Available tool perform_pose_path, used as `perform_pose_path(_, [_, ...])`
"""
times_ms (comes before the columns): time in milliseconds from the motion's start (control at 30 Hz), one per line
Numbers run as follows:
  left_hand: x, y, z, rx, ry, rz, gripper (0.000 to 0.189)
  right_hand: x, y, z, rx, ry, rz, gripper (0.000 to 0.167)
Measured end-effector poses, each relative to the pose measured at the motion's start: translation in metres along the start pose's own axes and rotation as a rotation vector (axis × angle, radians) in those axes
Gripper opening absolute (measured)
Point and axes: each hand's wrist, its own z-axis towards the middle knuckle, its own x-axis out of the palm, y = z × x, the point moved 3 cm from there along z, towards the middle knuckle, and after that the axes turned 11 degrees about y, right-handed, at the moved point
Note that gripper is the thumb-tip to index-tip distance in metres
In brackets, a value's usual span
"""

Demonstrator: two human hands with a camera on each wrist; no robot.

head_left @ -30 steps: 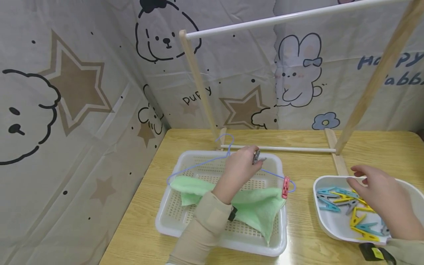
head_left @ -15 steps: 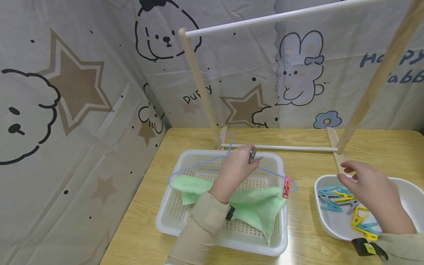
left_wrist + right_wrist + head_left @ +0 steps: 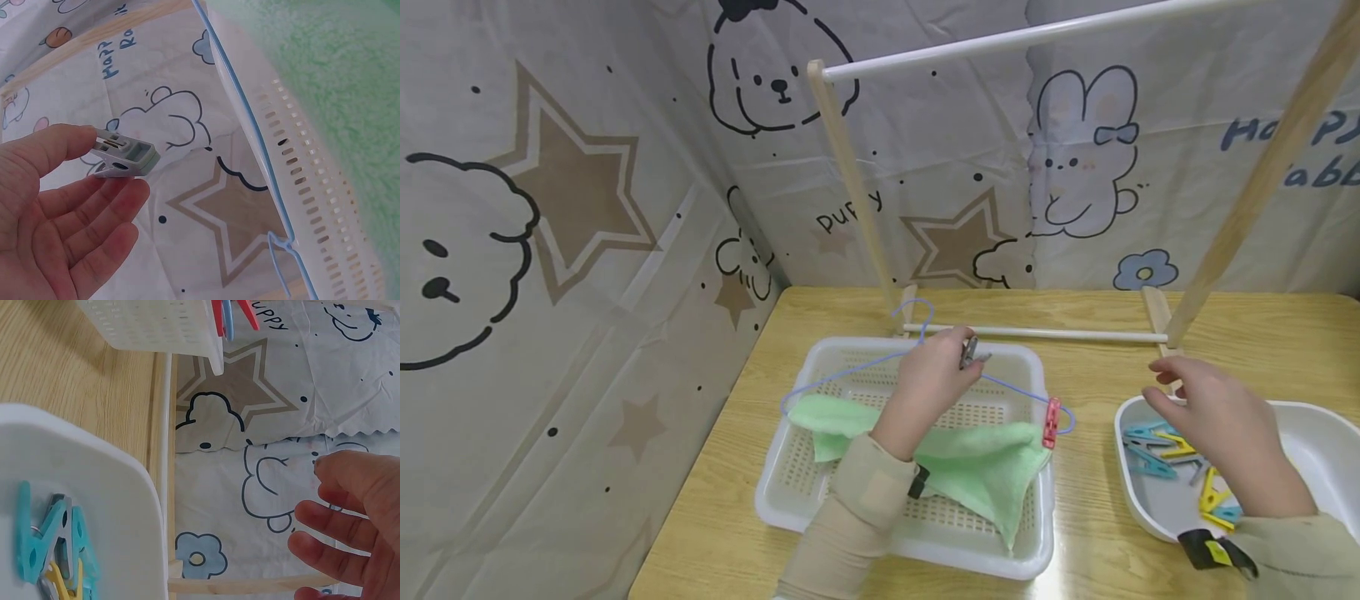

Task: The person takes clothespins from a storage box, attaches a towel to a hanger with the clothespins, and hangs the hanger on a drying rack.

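The left grip [image 3: 928, 371] pinches a grey clothespin [image 3: 128, 153] above the white basket [image 3: 977, 557]; the right grip [image 3: 1228, 429] (loosely spread) hangs over the tub [image 3: 125, 500] of clothespins [image 3: 31, 550].

head: high, forward-down | wrists: close, facing backdrop [image 3: 281, 419] | all share: basket [image 3: 1022, 568]

The green cloth's [image 3: 988, 467] middle is hidden by the left sleeve [image 3: 857, 508]; the blue hanger [image 3: 256, 140] and grey clothespin [image 3: 128, 155] are partly covered by the left hand [image 3: 928, 379]. Toward the tabletop's [image 3: 1086, 492] right edge, the white tray [image 3: 1326, 467] is cut off by the head view's border, some clothespins [image 3: 1208, 493] being partly concealed by the right hand [image 3: 1221, 425].
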Motion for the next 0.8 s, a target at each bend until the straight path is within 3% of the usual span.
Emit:
perform_pose_path(500, [0.000, 0.007, -0.002, -0.024, 0.022, -0.031, 0.039, 0.003, 0.007, 0.001, -0.029, 0.033, 0.011, 0.035])
perform_pose_path(800, [-0.002, 0.011, -0.005, -0.030, 0.004, -0.029, 0.039, 0.003, 0.016, 0.006, -0.039, 0.034, 0.003, 0.037])
